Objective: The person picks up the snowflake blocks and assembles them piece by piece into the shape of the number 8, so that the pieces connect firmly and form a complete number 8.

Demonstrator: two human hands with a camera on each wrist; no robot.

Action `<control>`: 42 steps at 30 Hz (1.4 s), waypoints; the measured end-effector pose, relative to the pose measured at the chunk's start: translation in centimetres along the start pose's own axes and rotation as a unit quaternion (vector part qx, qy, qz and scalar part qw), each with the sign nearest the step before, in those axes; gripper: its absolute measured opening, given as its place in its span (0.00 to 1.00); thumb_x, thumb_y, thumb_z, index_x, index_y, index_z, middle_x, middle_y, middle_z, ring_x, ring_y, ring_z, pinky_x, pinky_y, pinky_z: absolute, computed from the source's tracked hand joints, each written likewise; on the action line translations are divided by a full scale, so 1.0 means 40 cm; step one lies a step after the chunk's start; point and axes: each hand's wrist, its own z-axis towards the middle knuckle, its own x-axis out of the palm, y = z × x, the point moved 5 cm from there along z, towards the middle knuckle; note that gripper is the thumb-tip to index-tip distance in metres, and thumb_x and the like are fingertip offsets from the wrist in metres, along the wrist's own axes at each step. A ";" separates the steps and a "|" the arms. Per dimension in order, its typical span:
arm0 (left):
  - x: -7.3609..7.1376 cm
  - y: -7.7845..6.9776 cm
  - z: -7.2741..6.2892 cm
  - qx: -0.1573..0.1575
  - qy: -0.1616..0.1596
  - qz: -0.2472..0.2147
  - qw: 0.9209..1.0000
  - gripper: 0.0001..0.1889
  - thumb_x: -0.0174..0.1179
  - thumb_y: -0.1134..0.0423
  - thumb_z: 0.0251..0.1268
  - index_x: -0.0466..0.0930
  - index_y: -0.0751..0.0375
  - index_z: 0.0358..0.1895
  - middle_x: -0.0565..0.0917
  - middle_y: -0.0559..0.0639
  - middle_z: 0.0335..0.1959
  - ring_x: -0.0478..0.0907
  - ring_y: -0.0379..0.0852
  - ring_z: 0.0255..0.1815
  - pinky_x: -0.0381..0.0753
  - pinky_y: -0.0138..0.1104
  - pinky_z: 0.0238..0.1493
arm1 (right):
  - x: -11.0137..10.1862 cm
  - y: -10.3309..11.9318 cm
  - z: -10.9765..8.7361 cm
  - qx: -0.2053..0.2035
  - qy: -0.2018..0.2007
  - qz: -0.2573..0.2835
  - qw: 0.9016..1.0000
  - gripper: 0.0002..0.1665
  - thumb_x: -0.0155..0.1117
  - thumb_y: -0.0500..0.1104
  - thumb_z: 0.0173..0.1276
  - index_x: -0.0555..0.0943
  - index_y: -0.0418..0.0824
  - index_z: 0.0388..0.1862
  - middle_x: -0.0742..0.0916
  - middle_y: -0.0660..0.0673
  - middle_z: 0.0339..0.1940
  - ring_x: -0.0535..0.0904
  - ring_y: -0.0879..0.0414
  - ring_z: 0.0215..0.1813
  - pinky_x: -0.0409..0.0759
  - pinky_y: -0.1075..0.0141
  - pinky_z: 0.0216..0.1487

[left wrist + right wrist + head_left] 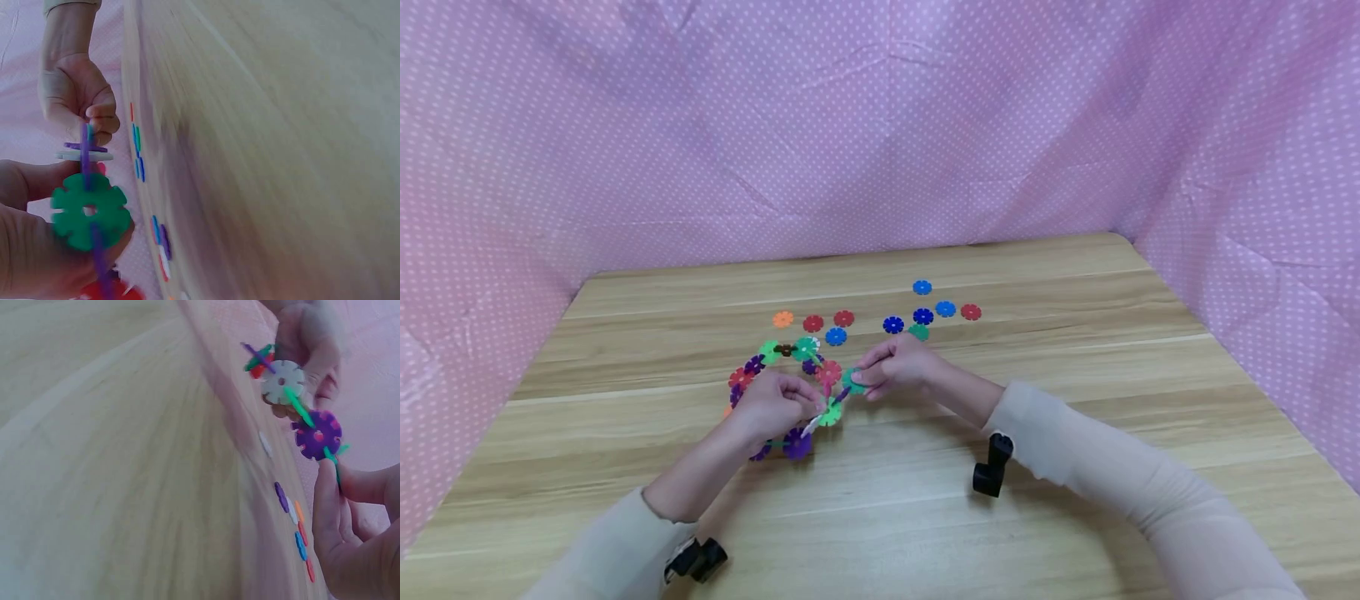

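Pale cream sleeves [1120, 479], a small black device [988, 477] at each cuff [1018, 421].

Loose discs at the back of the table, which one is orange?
The disc at the left end, beside a red disc. It's the only orange one in that back group, which also has red, blue and green discs.

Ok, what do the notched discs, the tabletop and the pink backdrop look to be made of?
Notched discs: probably plastic, fairly matte; thin, stiff-looking, evenly coloured.
Tabletop: wood or wood-look laminate, soft sheen; streaky grain shows.
Pink backdrop: likely cloth, matte; it hangs in folds and creases.
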 end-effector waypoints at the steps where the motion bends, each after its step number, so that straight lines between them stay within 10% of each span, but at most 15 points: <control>1: 0.000 -0.001 -0.001 0.001 -0.005 0.002 1.000 0.05 0.63 0.69 0.58 0.83 0.66 0.37 0.81 0.47 0.25 0.71 0.41 0.27 0.71 0.28 0.29 | 0.002 -0.001 -0.001 -0.002 -0.002 0.001 1.000 0.12 0.69 0.31 0.58 0.83 0.29 0.42 0.87 0.47 0.26 0.83 0.58 0.23 0.88 0.63 0.36; 25: 0.068 0.021 -0.024 -0.035 -0.094 -0.078 0.992 0.06 0.66 0.63 0.60 0.87 0.62 0.36 0.88 0.51 0.36 0.82 0.39 0.29 0.85 0.30 0.35 | -0.009 -0.005 -0.002 0.011 0.015 0.032 0.999 0.18 0.64 0.36 0.65 0.81 0.34 0.54 0.89 0.39 0.45 0.88 0.54 0.40 0.85 0.61 0.51; 34: 0.089 0.030 -0.032 -0.060 -0.061 -0.146 0.986 0.10 0.61 0.64 0.65 0.84 0.65 0.45 0.87 0.56 0.41 0.87 0.40 0.34 0.86 0.34 0.44 | -0.003 -0.027 0.021 0.029 0.013 0.061 0.998 0.17 0.62 0.34 0.66 0.81 0.34 0.54 0.89 0.38 0.45 0.87 0.58 0.34 0.86 0.63 0.48; 42: 0.017 -0.016 -0.072 -0.021 -0.029 -0.077 0.996 0.17 0.60 0.62 0.66 0.78 0.64 0.55 0.86 0.59 0.48 0.85 0.51 0.49 0.79 0.44 0.61 | -0.008 -0.039 0.043 0.042 0.026 0.067 0.997 0.17 0.63 0.33 0.65 0.81 0.34 0.53 0.89 0.40 0.45 0.87 0.58 0.34 0.86 0.64 0.47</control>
